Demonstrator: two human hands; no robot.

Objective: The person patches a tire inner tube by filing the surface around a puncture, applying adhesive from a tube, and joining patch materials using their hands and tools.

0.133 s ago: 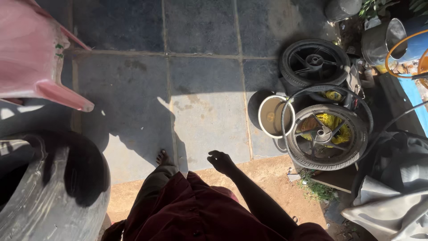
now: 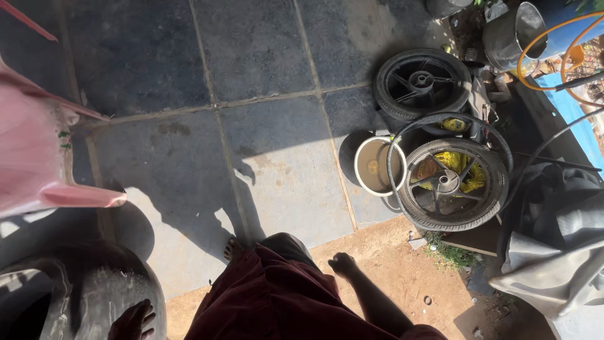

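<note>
At lower left, the left hand now lies open on the big tyre.
A moment before it was out of view. Low in the centre, the right hand touches nothing; I cannot tell if it is open or closed. The wheel lies well apart, at right.

grey square stone floor tiles | pink plastic chair | two black rubber spoked wheels, yellow rag behind the nearer one's spokes | cream-rimmed round bucket | dark maroon cloth garment | orange hose loop | blue sheet | tan bare dirt
</note>
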